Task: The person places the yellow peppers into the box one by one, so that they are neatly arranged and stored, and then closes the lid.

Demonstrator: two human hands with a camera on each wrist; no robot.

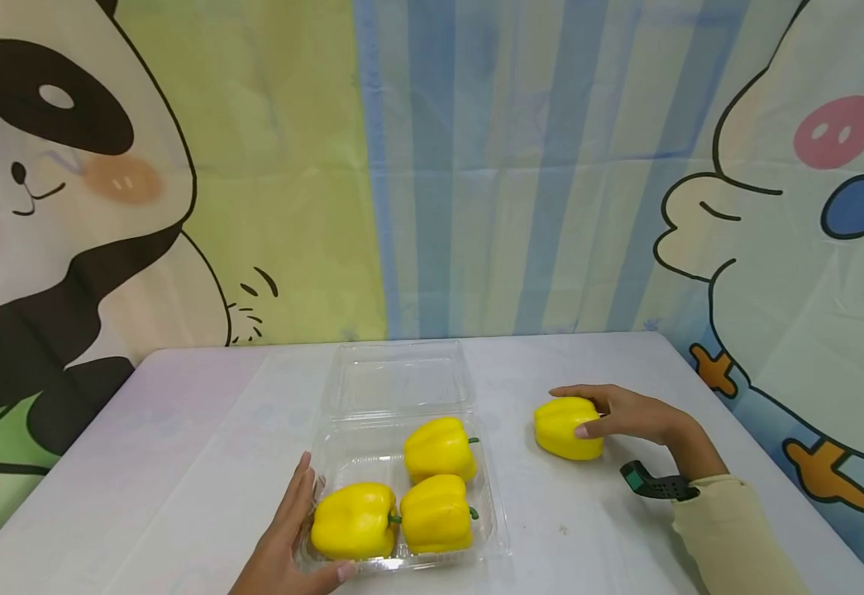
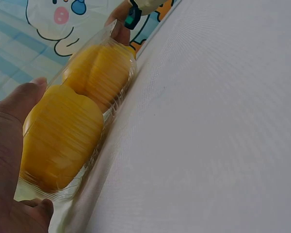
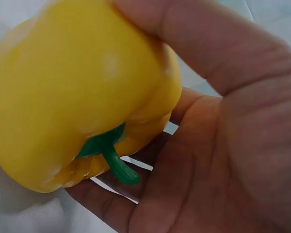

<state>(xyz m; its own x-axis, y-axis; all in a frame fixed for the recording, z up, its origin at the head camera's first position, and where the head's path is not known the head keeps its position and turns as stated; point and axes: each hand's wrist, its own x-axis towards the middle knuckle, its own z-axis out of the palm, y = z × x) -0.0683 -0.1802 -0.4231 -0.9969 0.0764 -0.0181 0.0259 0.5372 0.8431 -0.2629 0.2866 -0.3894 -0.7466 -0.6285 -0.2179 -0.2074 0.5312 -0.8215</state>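
My right hand (image 1: 628, 416) grips a yellow bell pepper (image 1: 569, 428) on the table, right of a clear plastic container. Up close in the right wrist view, thumb and fingers wrap around this pepper (image 3: 82, 92), and its green stem (image 3: 117, 162) points toward the palm. Three more yellow bell peppers sit inside the container (image 1: 494, 541): one at the front left (image 1: 355, 522), one at the front right (image 1: 435, 514) and one behind it (image 1: 439, 450). At the container's front left corner rests my left hand (image 1: 286, 537), fingers extended along the side, thumb by the front rim.
The container's clear lid (image 1: 402, 380) lies folded back behind it. A white cloth covers the table (image 1: 201, 463). Behind the table hangs a printed curtain (image 1: 469, 165) with cartoon animals. A dark band (image 1: 658, 483) circles the right wrist.
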